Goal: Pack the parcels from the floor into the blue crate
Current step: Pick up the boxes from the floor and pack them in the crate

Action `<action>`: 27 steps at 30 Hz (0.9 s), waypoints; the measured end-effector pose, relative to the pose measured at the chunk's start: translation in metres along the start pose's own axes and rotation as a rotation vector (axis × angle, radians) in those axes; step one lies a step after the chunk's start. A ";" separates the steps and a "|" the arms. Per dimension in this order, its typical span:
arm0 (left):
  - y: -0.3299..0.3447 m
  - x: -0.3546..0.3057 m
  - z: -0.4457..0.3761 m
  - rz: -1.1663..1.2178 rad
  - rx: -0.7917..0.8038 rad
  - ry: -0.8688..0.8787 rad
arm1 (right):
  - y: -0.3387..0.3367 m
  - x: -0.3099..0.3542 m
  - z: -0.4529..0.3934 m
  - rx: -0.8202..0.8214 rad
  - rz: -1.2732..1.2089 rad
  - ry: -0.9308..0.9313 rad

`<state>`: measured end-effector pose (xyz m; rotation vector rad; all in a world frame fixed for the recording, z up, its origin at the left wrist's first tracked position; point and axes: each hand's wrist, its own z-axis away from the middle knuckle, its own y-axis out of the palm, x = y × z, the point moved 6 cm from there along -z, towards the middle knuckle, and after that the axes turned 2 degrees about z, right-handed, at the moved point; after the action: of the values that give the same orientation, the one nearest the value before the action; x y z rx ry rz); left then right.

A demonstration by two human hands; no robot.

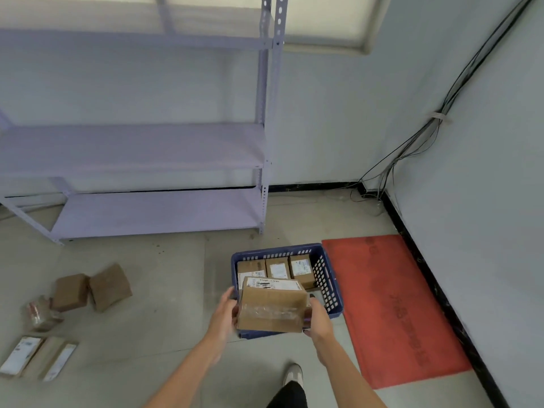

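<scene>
1. Nearest the lens, a dark trouser leg (290,396) and a white shoe (293,374) stand on the grey floor (164,325); the bottom edge cuts the leg off.
2. Both forearms reach forward to a cardboard parcel (272,309) held over the near end of the blue crate (329,284).
3. At the parcel's left side, the left hand (226,315) grips it; its fingertips are hidden behind the cardboard.
4. On the other side, the right hand (318,319) clasps the parcel's right edge, thumb over the top and fingers curled underneath, mostly out of sight.
5. Clear tape crosses the parcel's front, and a white label lies on its top; the print is too blurred to read.
6. Inside the crate, three labelled boxes (278,269) stand side by side along the far wall; the held parcel covers the near half of the crate.
7. Just right of the crate lies a red mat (397,304) with faint writing that cannot be made out.
8. Far left on the floor sit two plain brown boxes (91,290), a clear-wrapped package (39,313) and flat labelled parcels (38,359), partly cut off by the frame edge.
9. Behind them stands a pale metal shelf rack (147,148), and cables (412,148) run down the wall corner.
</scene>
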<state>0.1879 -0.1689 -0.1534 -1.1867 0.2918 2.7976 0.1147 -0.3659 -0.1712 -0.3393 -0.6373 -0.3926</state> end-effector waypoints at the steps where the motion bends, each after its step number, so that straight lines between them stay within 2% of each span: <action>1: 0.014 0.002 -0.011 0.005 -0.010 -0.006 | -0.013 0.003 -0.011 0.011 -0.008 0.006; 8: 0.101 0.028 -0.045 -0.018 -0.118 -0.154 | -0.092 0.020 -0.065 0.106 -0.021 0.100; 13: 0.148 0.054 -0.055 -0.088 -0.178 -0.177 | -0.121 0.015 -0.103 0.144 0.133 0.078; 16: 0.168 0.086 -0.079 -0.116 -0.238 -0.274 | -0.134 0.005 -0.142 0.137 0.251 0.088; 20: 0.193 0.122 -0.130 -0.161 -0.247 -0.316 | -0.142 -0.011 -0.199 0.163 0.353 0.109; 23: 0.209 0.145 -0.177 -0.255 -0.201 -0.277 | -0.148 -0.018 -0.243 0.142 0.382 0.124; 27: 0.202 0.221 -0.264 -0.287 -0.229 -0.302 | -0.146 -0.032 -0.308 0.091 0.393 0.083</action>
<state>0.1890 -0.4198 -0.4634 -0.7473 -0.2103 2.7459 0.1812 -0.6149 -0.3963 -0.3505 -0.4907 -0.0012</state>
